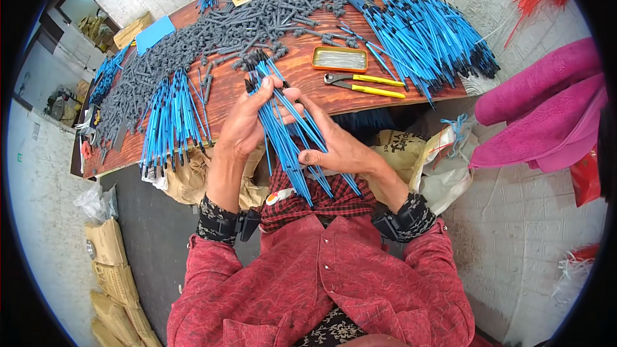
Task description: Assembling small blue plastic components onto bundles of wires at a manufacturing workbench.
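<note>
Red shirt [308,283] comes nearest, just below both grips, its sleeves ending in dark patterned cuffs [217,220]. Left grip [246,115] is curled firmly about the upper part of a bunch of blue rods [283,135], thumb near their dark tips. Right grip [340,148] is cupped loosely round the same bunch lower down — thumb across the rods, some fingers hidden behind them. So the rods sit between both grips, slanting toward the lap, lower ends fanned apart.

Beyond the grips on the desk [299,67] spreads a heap of grey parts [250,22]. Left of the left grip, another rod bunch [170,119] hangs over the edge. Up and right of the right grip lie yellow-handled pliers [379,92], with a tin [340,70] of pins just behind — and, farther right, a big rod pile [430,38].
</note>
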A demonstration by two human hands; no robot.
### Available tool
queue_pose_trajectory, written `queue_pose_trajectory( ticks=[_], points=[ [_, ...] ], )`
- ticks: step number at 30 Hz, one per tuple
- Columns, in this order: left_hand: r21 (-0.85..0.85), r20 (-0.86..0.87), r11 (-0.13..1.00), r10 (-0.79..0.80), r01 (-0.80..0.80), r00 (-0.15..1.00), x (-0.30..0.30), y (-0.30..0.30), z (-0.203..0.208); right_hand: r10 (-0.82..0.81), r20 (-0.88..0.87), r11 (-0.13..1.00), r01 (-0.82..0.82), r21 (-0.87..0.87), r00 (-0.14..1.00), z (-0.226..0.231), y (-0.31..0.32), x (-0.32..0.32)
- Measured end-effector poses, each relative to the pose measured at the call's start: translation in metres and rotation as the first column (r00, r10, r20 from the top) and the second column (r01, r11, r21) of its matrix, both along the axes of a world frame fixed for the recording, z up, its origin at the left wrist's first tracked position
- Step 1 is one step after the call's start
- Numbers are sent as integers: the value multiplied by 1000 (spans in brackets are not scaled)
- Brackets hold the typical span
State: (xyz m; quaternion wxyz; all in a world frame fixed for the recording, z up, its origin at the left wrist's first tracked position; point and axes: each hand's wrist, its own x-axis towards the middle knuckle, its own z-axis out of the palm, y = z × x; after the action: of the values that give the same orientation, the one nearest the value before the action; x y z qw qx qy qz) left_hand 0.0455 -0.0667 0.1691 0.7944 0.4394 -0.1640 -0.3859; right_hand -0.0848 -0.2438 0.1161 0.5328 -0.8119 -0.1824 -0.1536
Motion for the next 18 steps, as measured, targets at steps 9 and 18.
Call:
queue_pose_trajectory(
  ticks=[9, 18],
  points=[
    [-135, 22, 989, 64, -61, 998, -19, 3, -12, -45, 47, 989, 52, -139, 998, -14, 2, 4],
    [22, 85, 999, -27, 25, 996, -63, -5, -13, 221, -288, 899, -80, 432, 932, -54, 35, 3]
  ],
)
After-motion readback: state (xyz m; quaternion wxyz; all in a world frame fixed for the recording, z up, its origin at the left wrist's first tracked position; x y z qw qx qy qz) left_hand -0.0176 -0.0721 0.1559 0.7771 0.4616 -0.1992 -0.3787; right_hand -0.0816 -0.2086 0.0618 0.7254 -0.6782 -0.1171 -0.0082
